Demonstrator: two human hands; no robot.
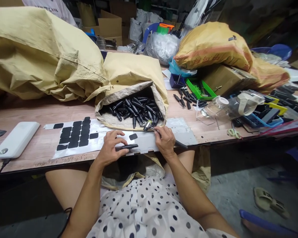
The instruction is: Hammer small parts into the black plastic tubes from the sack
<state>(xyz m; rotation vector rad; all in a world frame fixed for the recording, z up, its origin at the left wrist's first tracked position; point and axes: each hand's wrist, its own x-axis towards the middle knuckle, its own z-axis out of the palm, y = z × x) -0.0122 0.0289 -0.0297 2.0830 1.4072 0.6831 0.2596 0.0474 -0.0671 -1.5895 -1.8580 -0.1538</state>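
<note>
My left hand (pixel 113 148) pinches a slim black pen-shaped piece (pixel 129 146) between thumb and fingers, holding it level just above the table's front edge. In my right hand (pixel 165 140) is a small hammer (pixel 147 125); its pale metallic head points left and its black handle sticks out to the right of my fist. Right behind the hammer head, an opened tan sack (pixel 136 71) lies with its mouth toward me. Black pen-shaped pieces (pixel 131 107) fill that mouth. Under my hands runs a grey-white board (pixel 149 142), with one loose black sticker (pixel 133 136) between them.
A white sheet with black stickers (pixel 74 134) lies left, beside a white power bank (pixel 16 138). Another tan sack (pixel 44 53) bulges behind. At right are a green tray (pixel 201 89), a clear bottle (pixel 213 105), scissors (pixel 234 133) and a blue basket (pixel 263 120).
</note>
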